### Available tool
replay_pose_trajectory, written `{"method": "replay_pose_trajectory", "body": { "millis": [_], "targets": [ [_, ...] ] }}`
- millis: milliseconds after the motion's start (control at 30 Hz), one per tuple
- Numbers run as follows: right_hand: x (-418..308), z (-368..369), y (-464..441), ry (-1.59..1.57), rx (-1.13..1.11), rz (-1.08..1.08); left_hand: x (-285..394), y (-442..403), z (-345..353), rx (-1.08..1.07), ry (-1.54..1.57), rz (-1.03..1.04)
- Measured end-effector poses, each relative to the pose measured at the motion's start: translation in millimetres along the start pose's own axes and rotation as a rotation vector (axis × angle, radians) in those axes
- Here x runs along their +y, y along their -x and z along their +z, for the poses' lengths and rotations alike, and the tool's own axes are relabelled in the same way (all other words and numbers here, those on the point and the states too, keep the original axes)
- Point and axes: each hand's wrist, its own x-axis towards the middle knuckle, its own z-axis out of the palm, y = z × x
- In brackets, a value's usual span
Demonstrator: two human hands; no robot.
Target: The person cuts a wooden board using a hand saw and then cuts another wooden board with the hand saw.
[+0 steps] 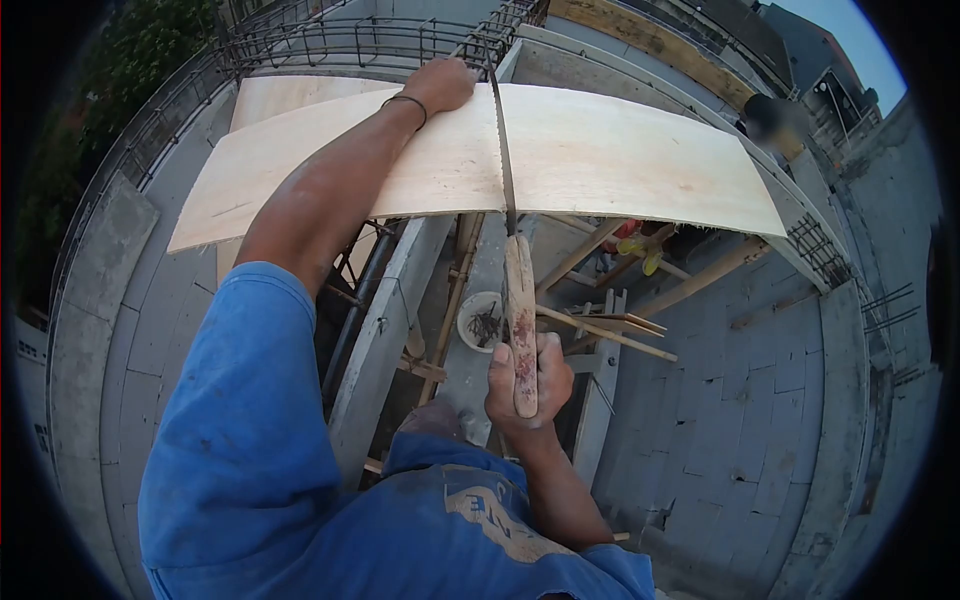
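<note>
Currently, the right hand [530, 388] clenches a long metal handsaw [506, 165] by its worn wooden handle [521, 310]; beyond those fingers it crosses a pale plywood sheet [630, 155], touched by the left hand [446, 86], whose finger closure I cannot tell.

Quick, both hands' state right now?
Left hand: on the plywood sheet, near its far edge; finger closure cannot be told.
Right hand: closed, holding the saw by its handle.
</note>
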Motion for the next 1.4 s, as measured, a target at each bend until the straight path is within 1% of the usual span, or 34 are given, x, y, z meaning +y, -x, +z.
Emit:
{"method": "replay_pose_trajectory", "body": {
  "millis": [33, 67, 133, 167, 233, 300, 367, 400, 467, 500, 567, 633, 700, 733, 767, 867, 900, 967, 1000, 1067, 1100, 1133, 1167, 1233, 1267, 1333, 1400],
  "targets": [
    [1.9, 2.4, 5.2, 0.003, 0.023, 0.017, 0.0, -6.5, -3.0, 0.003, 0.0, 0.004],
    [-0.1, -5.3, 19.1, 0.055, -0.011, 0.005, -1.4, -7.5, 0.3, -0.026, 0.013, -0.015],
    [-1.7, -13.0, 69.3, 0.096, 0.019, -0.05, -2.3, -11.7, 2.9, -0.047, 0.023, -0.032],
    [-5.2, -19.5, 80.6, 0.092, 0.019, -0.054, -3.2, -13.0, 3.9, -0.044, 0.001, -0.015],
    [-12.5, -35.6, 91.7, 0.086, -0.058, -0.071, -4.9, -11.0, 7.5, -0.047, -0.04, 0.017],
    [-8.5, -32.1, 55.7, 0.11, -0.064, -0.109, -3.4, -4.8, 10.5, -0.051, 0.0, 0.012],
    [-8.6, -25.1, 2.4, -0.013, -0.067, 0.125, -1.7, -6.3, 5.4, -0.02, 0.04, 0.006],
    [-4.4, -14.9, -3.0, -0.012, -0.068, 0.12, -3.7, -5.5, 6.1, -0.015, 0.033, -0.002],
    [4.0, 13.0, -1.2, 0.076, 0.021, -0.045, -4.1, -7.5, 4.5, -0.013, 0.018, -0.006],
    [5.0, 11.8, 3.1, 0.074, 0.016, -0.047, -3.6, -9.4, 3.6, -0.023, 0.001, 0.009],
    [1.8, -3.1, 34.1, 0.036, -0.063, 0.015, -3.6, -5.4, 6.1, -0.044, -0.014, 0.012],
    [-0.4, -20.7, 86.0, 0.196, -0.08, -0.123, -0.8, -3.2, 0.2, -0.038, 0.02, -0.029],
    [-4.9, -33.1, 93.4, 0.183, -0.117, -0.107, 0.8, -0.1, -5.8, -0.015, 0.018, -0.045],
    [-15.1, -36.4, 92.5, 0.18, -0.142, -0.079, 3.5, 1.9, -1.1, -0.003, 0.016, -0.043],
    [-14.7, -32.0, 82.3, 0.141, -0.102, -0.047, 6.3, 6.4, 3.7, -0.024, 0.015, -0.031],
    [1.3, 0.9, -5.3, -0.033, -0.012, 0.065, 4.5, 1.8, 0.8, -0.015, 0.023, -0.016],
    [2.5, 5.8, -5.9, -0.034, -0.002, 0.066, 5.6, 4.3, -0.9, -0.015, 0.02, -0.023],
    [6.9, 16.1, -7.4, -0.023, 0.032, -0.058, 6.6, 3.7, -5.5, -0.01, 0.017, -0.044],
    [1.5, 4.4, 5.6, -0.023, -0.028, 0.039, 5.2, 3.5, -3.9, -0.013, 0.021, -0.049],
    [-4.2, -9.8, 55.3, 0.091, 0.008, -0.113, 3.1, 0.4, -2.8, -0.021, 0.026, -0.03],
    [-6.5, -22.1, 92.9, 0.065, -0.025, -0.064, 2.3, -0.3, -2.6, -0.019, 0.026, -0.034],
    [-10.6, -32.7, 106.0, 0.038, -0.064, -0.021, 2.6, 0.2, -2.3, -0.018, 0.01, -0.031],
    [-0.7, -36.3, 108.6, 0.037, -0.069, -0.028, 3.6, 0.7, -3.3, -0.017, -0.007, -0.025],
    [-3.5, -35.8, 92.9, 0.058, -0.007, -0.068, 1.2, -1.1, 3.9, -0.037, -0.011, -0.007],
    [-3.4, -30.6, 59.5, 0.077, -0.03, -0.023, 0.1, -4.1, 1.3, -0.03, -0.014, 0.007],
    [6.7, -13.2, 11.6, -0.102, 0.008, 0.113, -5.0, -3.2, 4.8, -0.001, 0.001, -0.005],
    [9.3, -3.0, 13.7, -0.083, 0.038, 0.069, -4.4, -9.3, -2.9, 0.03, 0.011, -0.018]
  ]
}}
